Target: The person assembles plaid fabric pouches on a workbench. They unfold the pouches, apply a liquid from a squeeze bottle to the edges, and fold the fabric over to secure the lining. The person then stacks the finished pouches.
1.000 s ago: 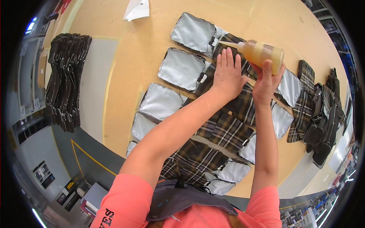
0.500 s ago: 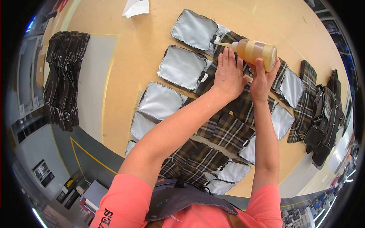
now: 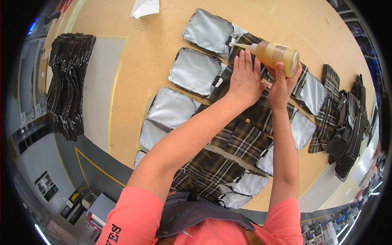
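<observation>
Your left hand (image 3: 245, 77) lies spread flat on the plaid fabric (image 3: 245, 141); at its 2 o'clock, your right hand (image 3: 281, 83) grips the glue bottle (image 3: 275, 55), nozzle toward 9 o'clock.

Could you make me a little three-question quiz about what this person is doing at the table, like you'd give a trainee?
1. True or false: the right hand holds a squeeze bottle of amber liquid.
2. What does the left hand rest on?
A. a white paper sheet
B. a plaid fabric piece
C. the dark stack at the far left
3. Fill in: the bottle's white nozzle points toward the person's ____.

Key
1. True.
2. B: it lies flat on the plaid fabric piece.
3. Left, close to a grey-lined panel on the wooden table.
</observation>
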